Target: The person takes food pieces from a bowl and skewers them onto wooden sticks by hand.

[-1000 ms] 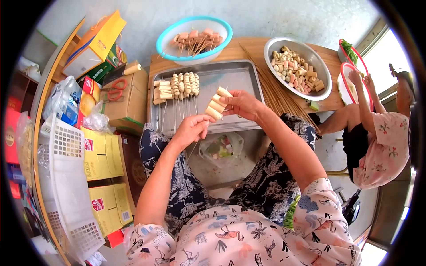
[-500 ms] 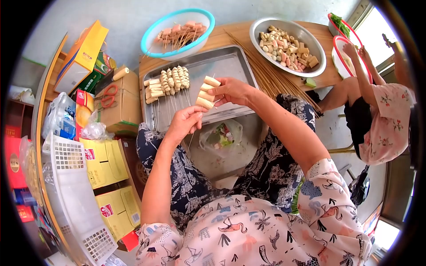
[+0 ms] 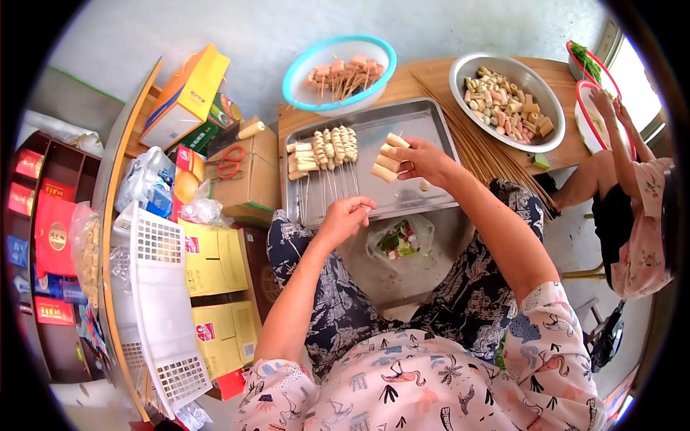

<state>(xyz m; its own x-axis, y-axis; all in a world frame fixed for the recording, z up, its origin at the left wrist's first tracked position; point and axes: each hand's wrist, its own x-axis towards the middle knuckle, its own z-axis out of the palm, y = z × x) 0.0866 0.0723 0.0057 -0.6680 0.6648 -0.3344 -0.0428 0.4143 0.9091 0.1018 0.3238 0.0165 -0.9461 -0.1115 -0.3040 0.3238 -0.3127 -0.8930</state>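
the left hand (image 3: 343,221) has bent fingers by the near edge of the metal tray (image 3: 406,123), and i cannot tell if it holds anything; the right hand (image 3: 428,162) pinches a row of pale rolls (image 3: 386,161) over the tray

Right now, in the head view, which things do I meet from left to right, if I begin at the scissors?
Scissors, lined-up skewers, held rolls, steel bowl, red-rimmed bowls.

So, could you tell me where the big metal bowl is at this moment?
In the head view, the big metal bowl stands on the wooden table, right of the metal tray, with loose sticks between them.
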